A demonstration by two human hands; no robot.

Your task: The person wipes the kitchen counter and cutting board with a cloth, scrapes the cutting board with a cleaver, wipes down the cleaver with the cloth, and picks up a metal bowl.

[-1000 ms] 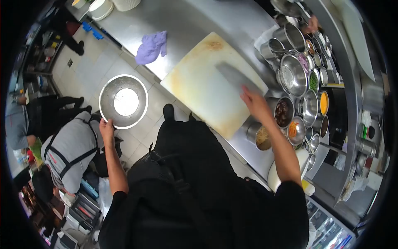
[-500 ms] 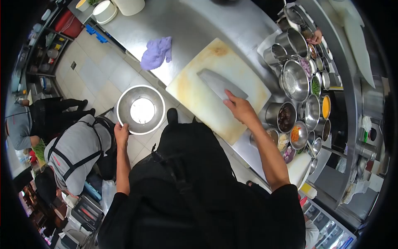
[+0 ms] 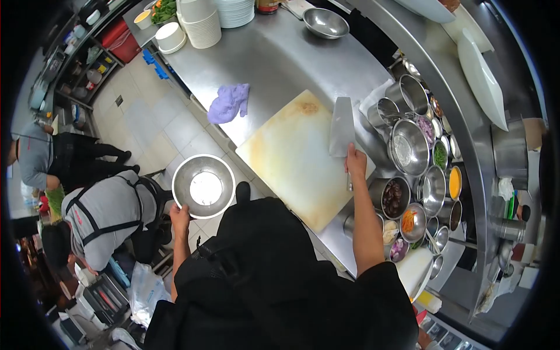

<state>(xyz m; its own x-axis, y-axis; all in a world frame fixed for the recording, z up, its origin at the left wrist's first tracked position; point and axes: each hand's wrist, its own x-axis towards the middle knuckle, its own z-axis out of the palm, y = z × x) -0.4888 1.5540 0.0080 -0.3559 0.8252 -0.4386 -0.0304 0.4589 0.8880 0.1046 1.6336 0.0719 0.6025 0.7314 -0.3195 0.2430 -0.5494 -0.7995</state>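
My left hand point(image 3: 180, 219) is closed on the rim of a round metal bowl point(image 3: 185, 185), holding it over the floor to the left of the counter. The bowl's inside shows a bright reflection and I see nothing in it. In my right hand point(image 3: 356, 158) is a cleaver point(image 3: 342, 127), gripped by its handle, which sticks out below the fist. Its broad blade points away from me across the right edge of a worn white cutting board point(image 3: 297, 157). Whether the blade touches the board or counter I cannot tell.
A crumpled purple cloth point(image 3: 229, 104) lies left of the board. Metal containers of ingredients point(image 3: 394, 197) crowd the right side. Stacked white bowls point(image 3: 200, 26) and a metal bowl point(image 3: 325, 23) stand at the back. Two people in grey shirts point(image 3: 111, 204) are at the left.
The cleaver has swung from lying slanted above the board to pointing away at its right edge. My left hand still holds the bowl. The view has shifted, showing more of the counter's back.
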